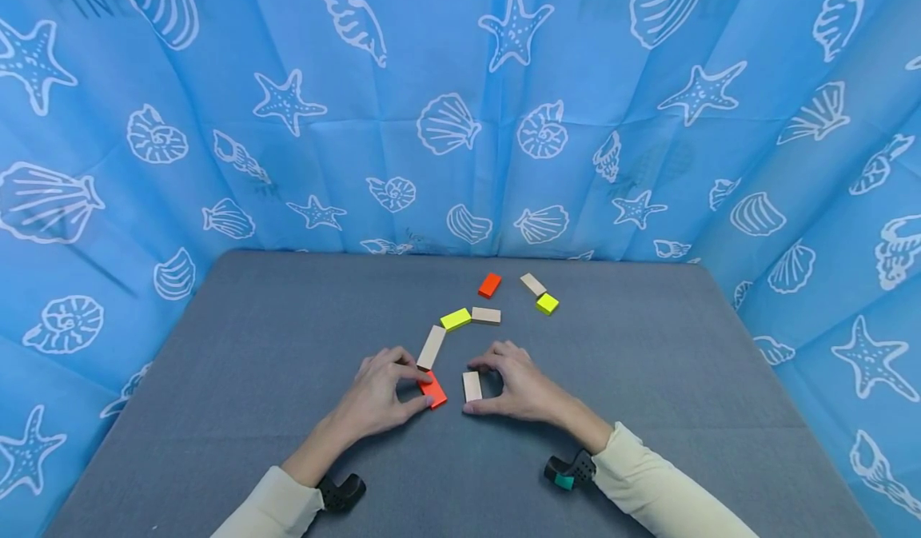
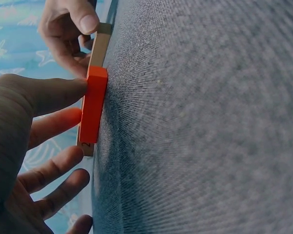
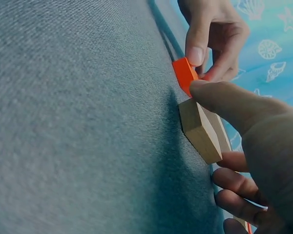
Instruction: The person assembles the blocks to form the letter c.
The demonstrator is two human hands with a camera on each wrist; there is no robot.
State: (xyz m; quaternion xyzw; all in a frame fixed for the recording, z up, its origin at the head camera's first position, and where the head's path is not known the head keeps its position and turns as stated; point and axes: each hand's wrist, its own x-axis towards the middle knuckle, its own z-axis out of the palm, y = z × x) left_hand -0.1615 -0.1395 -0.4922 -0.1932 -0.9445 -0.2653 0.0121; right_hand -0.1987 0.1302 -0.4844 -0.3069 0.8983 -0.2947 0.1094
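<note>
My left hand (image 1: 377, 394) pinches an orange block (image 1: 435, 392) between thumb and index finger, its other fingers spread in the left wrist view. The block (image 2: 94, 105) lies flat on the grey cloth. A short gap to the right, my right hand (image 1: 521, 386) holds a plain wooden block (image 1: 472, 386) by its ends, thumb on the near one. In the right wrist view that wooden block (image 3: 200, 129) rests on the cloth. Beyond the orange block, a curved row continues with a wooden block (image 1: 432, 348), a yellow block (image 1: 456, 319) and another wooden block (image 1: 486, 316).
Farther back on the grey table (image 1: 633, 378) lie a red-orange block (image 1: 490, 285), a wooden block (image 1: 533, 284) and a yellow block (image 1: 547, 304), the last two touching. A blue curtain (image 1: 460, 178) with white shells hangs behind the table and along its sides.
</note>
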